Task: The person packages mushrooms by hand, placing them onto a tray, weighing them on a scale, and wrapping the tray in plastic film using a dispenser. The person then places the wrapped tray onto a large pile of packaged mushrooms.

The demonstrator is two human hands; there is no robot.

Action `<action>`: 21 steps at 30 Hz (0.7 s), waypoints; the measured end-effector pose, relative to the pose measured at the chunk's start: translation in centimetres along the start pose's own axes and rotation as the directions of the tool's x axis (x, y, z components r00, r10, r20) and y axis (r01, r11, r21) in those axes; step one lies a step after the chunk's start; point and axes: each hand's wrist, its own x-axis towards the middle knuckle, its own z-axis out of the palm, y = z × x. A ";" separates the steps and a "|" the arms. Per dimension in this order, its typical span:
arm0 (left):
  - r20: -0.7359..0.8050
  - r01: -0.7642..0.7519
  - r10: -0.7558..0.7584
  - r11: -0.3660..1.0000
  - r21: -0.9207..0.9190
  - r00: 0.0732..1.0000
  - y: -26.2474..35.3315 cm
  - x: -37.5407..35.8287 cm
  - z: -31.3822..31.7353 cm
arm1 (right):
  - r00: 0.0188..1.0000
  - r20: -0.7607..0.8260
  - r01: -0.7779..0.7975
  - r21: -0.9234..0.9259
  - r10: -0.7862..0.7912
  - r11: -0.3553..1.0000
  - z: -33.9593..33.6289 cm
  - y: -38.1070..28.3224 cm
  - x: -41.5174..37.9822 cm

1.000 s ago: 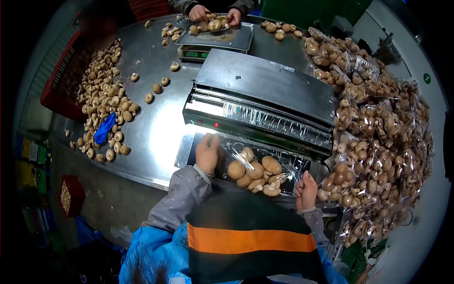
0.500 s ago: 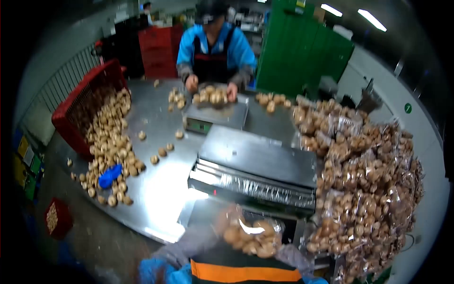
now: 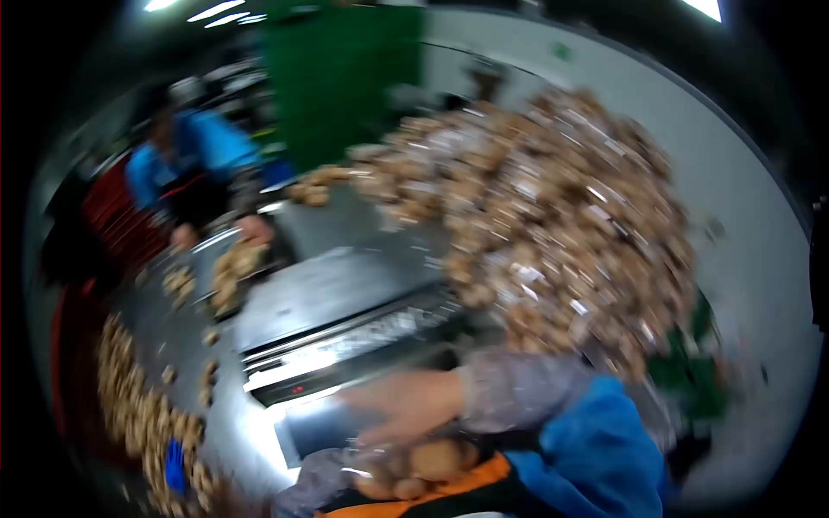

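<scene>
A clear plastic bag of round brown mushrooms is low in the view, close against my apron's orange band. Over the top of this bag reaches my right hand, its fingers smeared by motion, so their grip on the film does not show. My left sleeve is at the bag's left side; the left hand's fingers are hidden or blurred there. Just beyond my hands stands a metal wrapping machine with a small red light and a bright front bar.
A large heap of bagged mushrooms rises at the right. Loose mushrooms spill from a red crate at the left, with a blue object on them. Across the table, a co-worker handles mushrooms.
The view has swung right, so the table and co-worker appear farther left. My right arm now crosses over the bag, which is lower and nearer my body.
</scene>
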 end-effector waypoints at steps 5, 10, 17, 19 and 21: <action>0.120 0.237 -0.237 0.971 0.015 0.964 -1.2 4.0 0.6 | 0.981 -0.122 -0.168 -0.149 0.151 0.974 3.1 -1.6 -7.8; 0.133 0.386 -0.396 0.917 0.097 0.908 -2.4 6.2 1.1 | 0.608 -0.564 -0.203 0.570 0.558 0.797 6.0 4.1 -16.3; -0.128 0.374 -0.361 0.923 0.094 0.924 -2.6 10.4 2.0 | -0.367 -0.666 0.486 0.458 0.649 0.745 3.9 10.5 -38.9; -0.163 0.375 -0.352 0.916 0.145 0.922 -3.1 11.3 2.4 | -0.584 -0.616 0.405 0.345 0.530 0.847 0.6 12.3 -47.2; -0.150 0.399 -0.376 0.899 0.180 0.914 -3.6 11.8 2.4 | -0.788 -0.507 0.174 0.359 0.348 0.917 -3.5 13.6 -52.5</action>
